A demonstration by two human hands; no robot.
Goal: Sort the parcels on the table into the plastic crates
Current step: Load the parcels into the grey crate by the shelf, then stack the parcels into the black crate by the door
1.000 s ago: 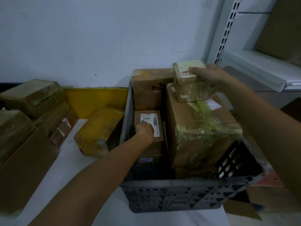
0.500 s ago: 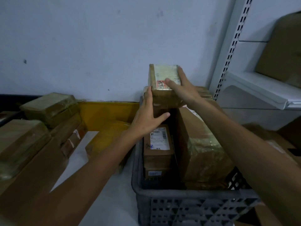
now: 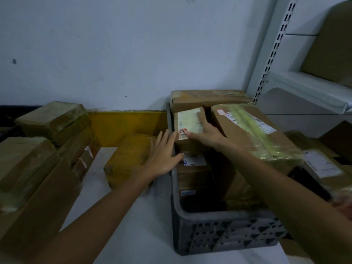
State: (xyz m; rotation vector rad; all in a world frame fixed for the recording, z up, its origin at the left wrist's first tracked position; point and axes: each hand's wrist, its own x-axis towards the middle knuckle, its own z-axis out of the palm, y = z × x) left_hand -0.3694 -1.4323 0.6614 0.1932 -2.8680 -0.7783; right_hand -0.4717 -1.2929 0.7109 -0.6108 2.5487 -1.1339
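Observation:
A grey plastic crate on the white table holds several cardboard parcels. A small taped parcel with a white label sits at the crate's back left, on top of another labelled box. My right hand lies flat on that small parcel, fingers over its label. My left hand is spread open at the crate's left rim, its thumb touching the small parcel's lower corner. A large tape-wrapped parcel fills the crate's right side. A brown box stands at the crate's back.
A yellow-wrapped parcel lies just left of the crate. Behind it stands a yellow crate. Several brown parcels are stacked at the far left. A white shelf rack rises on the right, with more parcels below it.
The small labelled parcel came off the large parcel, was carried left by both hands, and now rests low at the crate's back left. My left hand has drawn away from it and spread open.

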